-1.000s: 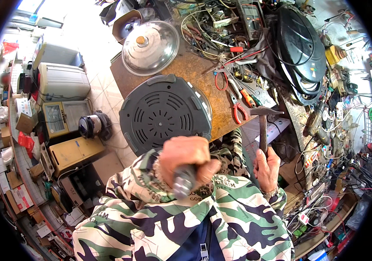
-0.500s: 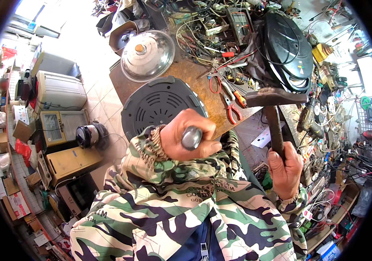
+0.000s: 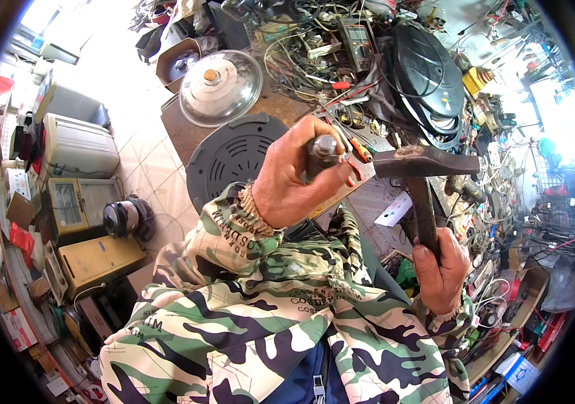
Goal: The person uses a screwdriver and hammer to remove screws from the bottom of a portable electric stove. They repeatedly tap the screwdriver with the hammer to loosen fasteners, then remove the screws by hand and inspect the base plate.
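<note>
My left hand (image 3: 280, 178) is closed around a thick metal bar (image 3: 324, 147), seen nearly end-on with its rounded end up; its lower part is hidden by the fist. Below and to the left of this hand lies a dark grey round appliance base (image 3: 233, 158) with vent slots, on the wooden bench top (image 3: 280, 104). My right hand (image 3: 443, 273) grips the handle of a hammer (image 3: 427, 163), whose rusty head is raised to the right of the bar and apart from it. Behind the left hand, orange-handled pliers (image 3: 360, 149) are partly covered.
A glass lid (image 3: 220, 91) with a wooden knob sits at the bench's far left. Tangled wires, a multimeter (image 3: 358, 40) and a black oval appliance (image 3: 428, 77) crowd the back. On the left floor stand a rice cooker (image 3: 120, 219) and several cabinets.
My left hand has risen and moved right with the metal bar, which now shows more of its side. My right hand still holds the hammer up; the view has shifted slightly.
</note>
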Motion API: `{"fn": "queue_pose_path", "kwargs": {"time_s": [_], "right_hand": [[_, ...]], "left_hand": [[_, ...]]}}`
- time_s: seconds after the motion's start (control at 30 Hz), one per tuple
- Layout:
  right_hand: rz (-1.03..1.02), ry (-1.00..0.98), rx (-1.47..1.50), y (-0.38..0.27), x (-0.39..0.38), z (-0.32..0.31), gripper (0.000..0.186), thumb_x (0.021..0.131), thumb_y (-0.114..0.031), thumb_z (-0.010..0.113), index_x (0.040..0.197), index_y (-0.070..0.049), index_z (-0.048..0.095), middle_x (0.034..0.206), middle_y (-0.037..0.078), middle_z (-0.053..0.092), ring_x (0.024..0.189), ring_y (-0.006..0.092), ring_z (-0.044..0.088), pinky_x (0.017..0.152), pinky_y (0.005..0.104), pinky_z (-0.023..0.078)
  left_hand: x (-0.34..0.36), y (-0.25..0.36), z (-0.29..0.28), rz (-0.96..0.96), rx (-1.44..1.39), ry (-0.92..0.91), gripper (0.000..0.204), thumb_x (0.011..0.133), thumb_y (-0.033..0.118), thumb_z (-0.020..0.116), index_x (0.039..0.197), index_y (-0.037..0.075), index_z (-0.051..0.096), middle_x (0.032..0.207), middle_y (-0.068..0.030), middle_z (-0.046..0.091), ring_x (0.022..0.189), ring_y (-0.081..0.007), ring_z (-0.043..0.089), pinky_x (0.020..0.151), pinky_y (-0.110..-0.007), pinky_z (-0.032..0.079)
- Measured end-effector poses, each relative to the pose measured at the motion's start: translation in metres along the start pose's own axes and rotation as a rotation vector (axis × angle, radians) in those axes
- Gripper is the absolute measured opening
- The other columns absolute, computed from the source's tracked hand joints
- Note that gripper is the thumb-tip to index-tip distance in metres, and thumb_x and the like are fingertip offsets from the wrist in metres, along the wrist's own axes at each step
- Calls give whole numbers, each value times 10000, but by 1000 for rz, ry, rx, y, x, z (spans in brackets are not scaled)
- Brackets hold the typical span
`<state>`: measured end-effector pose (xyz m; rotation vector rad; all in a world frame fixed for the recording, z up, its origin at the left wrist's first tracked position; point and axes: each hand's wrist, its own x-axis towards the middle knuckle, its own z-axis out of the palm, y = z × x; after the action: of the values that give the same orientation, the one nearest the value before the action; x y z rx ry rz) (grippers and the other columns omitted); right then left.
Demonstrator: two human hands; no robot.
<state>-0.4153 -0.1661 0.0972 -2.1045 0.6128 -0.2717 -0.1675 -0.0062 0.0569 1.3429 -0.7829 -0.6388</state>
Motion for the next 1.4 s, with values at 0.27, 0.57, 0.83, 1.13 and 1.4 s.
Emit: {"fn": "queue_pose_path", "kwargs": {"time_s": [0.27, 0.57, 0.83, 1.13, 1.4], "right_hand": [[95, 59, 50, 8, -18, 6, 267, 993, -234, 697, 992, 23, 628, 650, 64, 526, 523, 155, 496, 529, 291, 409], [105, 67, 48, 9, -19, 12, 267, 992, -234, 697, 984, 24, 629, 671, 81, 535, 532, 166, 509, 535, 297, 411], [97, 54, 60, 7, -18, 14, 257, 985, -217, 705, 988, 29, 631, 685, 89, 545, 539, 172, 519, 543, 292, 419], [125, 65, 58, 9, -23, 15, 252, 989, -212, 701, 986, 30, 628, 683, 79, 549, 544, 156, 517, 545, 288, 419], [122, 48, 65, 5, -24, 16, 257, 987, -213, 704, 995, 35, 637, 703, 85, 571, 557, 157, 535, 555, 286, 430]], "left_hand": [[6, -5, -10, 66, -62, -44, 238, 934, 87, 695, 790, 73, 506, 686, 7, 521, 623, -78, 449, 586, -275, 362], [18, -2, -15, 53, -76, -276, 351, 951, 270, 752, 803, 73, 501, 740, 16, 525, 689, -92, 440, 629, -287, 362], [-2, -14, -2, 71, -63, 8, 234, 954, 201, 639, 1084, 38, 535, 996, -40, 555, 842, -88, 478, 759, -269, 415], [-14, -11, -15, 221, 155, -9, 300, 903, 80, 807, 980, 66, 518, 961, -107, 690, 876, -150, 675, 765, -306, 546], [-16, -17, -12, 200, 209, 116, 215, 978, 169, 755, 938, 51, 579, 798, 5, 592, 704, -63, 540, 636, -240, 453]]}}
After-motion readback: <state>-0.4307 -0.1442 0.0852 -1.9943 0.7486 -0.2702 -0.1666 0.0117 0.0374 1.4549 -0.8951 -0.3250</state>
